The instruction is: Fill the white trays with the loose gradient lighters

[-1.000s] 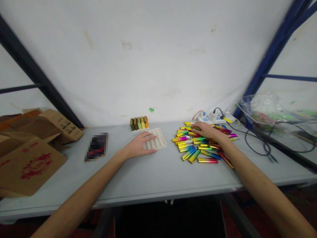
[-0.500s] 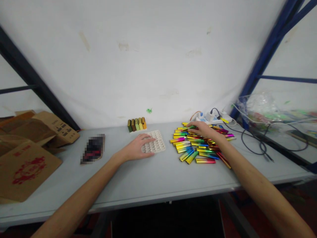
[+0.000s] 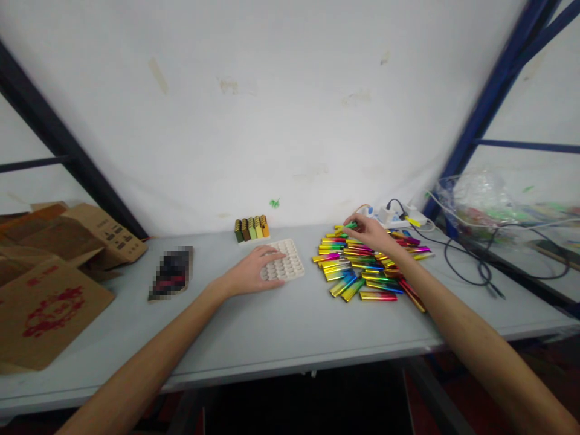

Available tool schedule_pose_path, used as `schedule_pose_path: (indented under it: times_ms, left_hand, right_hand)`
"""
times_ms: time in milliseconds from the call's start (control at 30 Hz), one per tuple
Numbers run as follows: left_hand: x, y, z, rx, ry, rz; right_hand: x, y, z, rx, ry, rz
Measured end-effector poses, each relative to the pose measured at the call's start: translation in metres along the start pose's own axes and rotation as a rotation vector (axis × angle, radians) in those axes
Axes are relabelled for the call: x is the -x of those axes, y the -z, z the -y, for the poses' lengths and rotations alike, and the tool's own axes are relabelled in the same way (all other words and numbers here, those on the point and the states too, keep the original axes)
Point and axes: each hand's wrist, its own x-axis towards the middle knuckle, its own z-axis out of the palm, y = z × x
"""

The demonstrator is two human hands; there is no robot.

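AT THE BENCH: A person stands at a grey worktable (image 3: 281, 326) with the left hand (image 3: 251, 273) laid flat on the near-left part of a pale dimpled tray (image 3: 292, 260). The fingers are loosely spread and grip nothing, and the palm's weight appears to pin the light tray to the tabletop. The right hand (image 3: 369, 234) reaches across a heap of shiny rainbow-coloured sticks (image 3: 362, 275). It pinches one green stick (image 3: 350, 226) between thumb and fingertips at the heap's far edge, close to a white power strip (image 3: 392, 214). Whether the stick is lifted clear of the others or only gripped where it lies is hard to tell. The heap sits just right of the tray, so each hand has its own thing beneath it without crossing. Behind the tray, a row of small coloured blocks (image 3: 251, 228) stands upright near the wall. Flattened cardboard boxes (image 3: 49, 296) lie at the table's left end, with a dark packet (image 3: 171, 273) between them and the tray. Black cables (image 3: 471, 260) trail right from the power strip towards a crumpled clear bag (image 3: 480, 196) beside a blue rack post (image 3: 498, 90).
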Motion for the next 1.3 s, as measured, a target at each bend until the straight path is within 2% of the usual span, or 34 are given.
schedule_pose_path:
  times_ms: [167,300,433,533,633,767,900,1100,1300]
  left_hand:
    - [-0.001,-0.003,0.001,-0.008,0.003,-0.001]
    - [-0.002,-0.004,-0.007,0.01,-0.006,-0.025]
    - [-0.002,-0.005,-0.018,0.033,-0.026,-0.031]
    - [-0.002,-0.007,-0.021,0.052,-0.052,-0.067]
    - [-0.003,-0.01,-0.02,0.058,-0.052,-0.08]
    - [-0.003,-0.013,-0.017,0.062,-0.053,-0.081]
    - [-0.003,-0.014,-0.015,0.085,-0.066,-0.099]
    - [-0.003,-0.015,-0.014,0.097,-0.053,-0.088]
    - [-0.003,-0.015,-0.016,0.084,-0.046,-0.075]
  right_hand:
    - [0.003,-0.004,0.036,-0.255,-0.016,0.09]
    - [0.001,-0.017,0.067,-0.546,-0.01,0.241]
    - [-0.005,-0.035,0.102,-0.577,0.001,0.389]
    - [-0.008,-0.05,0.129,-0.61,-0.044,0.393]
    - [-0.01,-0.067,0.146,-0.509,-0.034,0.272]
    - [-0.014,-0.093,0.146,-0.313,-0.071,0.052]
    - [-0.019,-0.108,0.125,-0.176,-0.141,-0.099]
    - [-0.015,-0.108,0.099,-0.147,-0.177,-0.125]
    - [-0.01,-0.107,0.101,-0.178,-0.089,-0.096]
